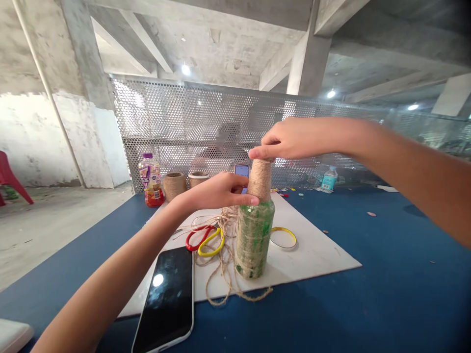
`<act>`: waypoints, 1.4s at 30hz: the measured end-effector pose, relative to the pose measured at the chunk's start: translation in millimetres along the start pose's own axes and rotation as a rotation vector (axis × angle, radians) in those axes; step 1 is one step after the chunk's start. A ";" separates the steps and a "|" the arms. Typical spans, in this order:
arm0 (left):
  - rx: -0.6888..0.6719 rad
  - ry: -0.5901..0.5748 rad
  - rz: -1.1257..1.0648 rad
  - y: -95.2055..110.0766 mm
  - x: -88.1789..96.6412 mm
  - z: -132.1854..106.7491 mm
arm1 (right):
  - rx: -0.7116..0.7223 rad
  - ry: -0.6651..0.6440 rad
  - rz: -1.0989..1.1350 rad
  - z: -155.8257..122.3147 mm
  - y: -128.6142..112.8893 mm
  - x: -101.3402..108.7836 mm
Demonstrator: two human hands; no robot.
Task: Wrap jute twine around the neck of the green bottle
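Head view. Concrete ceiling beams and a concrete column [86, 59] stand overhead and to the left; a red plastic chair [11, 176] sits at far left on the floor. A perforated metal screen [165, 113] runs behind a blue tabletop [382, 274].

A white board [312, 255] lies on the tabletop. A green bottle [253, 240] stands upright on the board, its body wrapped in loose turns of jute twine with green showing through, its neck tightly wound.

Left hand [221, 191]: arm enters from lower left; hand partly closed, fingers lying against the wound neck from the near side, fingertips at the neck's lower part. Right hand [290, 139]: arm enters from the right, above the left; thumb and fingers closed over the top of the neck, thumb tip at the upper end. Firmness of either hold: cannot tell.

Loose twine [224, 289] trails from behind the bottle across the board and over its front edge. Scissors with red and yellow handles [204, 240] lie in it, left of the bottle. A black smartphone [165, 299] lies face up at the board's near edge. A thin yellow ring [283, 237] lies right of the bottle.

Far edge of table, left to right: a juice bottle [151, 180], two twine-covered pots [174, 185], an upright phone [242, 171], a water bottle [328, 179].
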State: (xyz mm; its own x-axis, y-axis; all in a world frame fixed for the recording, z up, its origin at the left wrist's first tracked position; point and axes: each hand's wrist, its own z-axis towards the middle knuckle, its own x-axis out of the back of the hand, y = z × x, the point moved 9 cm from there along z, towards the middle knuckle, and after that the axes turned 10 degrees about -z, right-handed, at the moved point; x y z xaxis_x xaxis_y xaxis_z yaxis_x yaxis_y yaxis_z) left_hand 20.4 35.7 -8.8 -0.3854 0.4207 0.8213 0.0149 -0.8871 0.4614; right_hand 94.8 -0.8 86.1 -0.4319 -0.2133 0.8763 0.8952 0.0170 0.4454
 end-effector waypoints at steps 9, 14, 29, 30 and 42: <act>0.009 -0.013 0.022 4.3 1.8 -3.8 | 0.182 -0.060 0.031 -2.4 -10.7 0.4; 0.003 -0.001 0.064 9.1 2.7 -4.2 | 0.089 -0.037 0.034 -1.0 -1.3 -1.2; -0.058 0.016 -0.010 7.9 4.4 -4.0 | 0.162 -0.069 0.010 -5.5 -4.3 1.1; -0.059 0.019 -0.009 7.7 4.7 -3.8 | 0.133 -0.065 0.008 -3.8 -1.0 0.1; -0.074 0.039 -0.003 10.5 4.9 -3.8 | 0.203 -0.078 0.069 -12.4 -12.2 6.7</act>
State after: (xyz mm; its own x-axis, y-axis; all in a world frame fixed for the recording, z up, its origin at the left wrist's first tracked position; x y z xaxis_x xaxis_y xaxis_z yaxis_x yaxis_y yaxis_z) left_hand 15.2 27.7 -1.1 -0.4208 0.4170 0.8056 -0.0539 -0.8980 0.4366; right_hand 82.4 -14.6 84.3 -0.3850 -0.1290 0.9139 0.8857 0.2268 0.4051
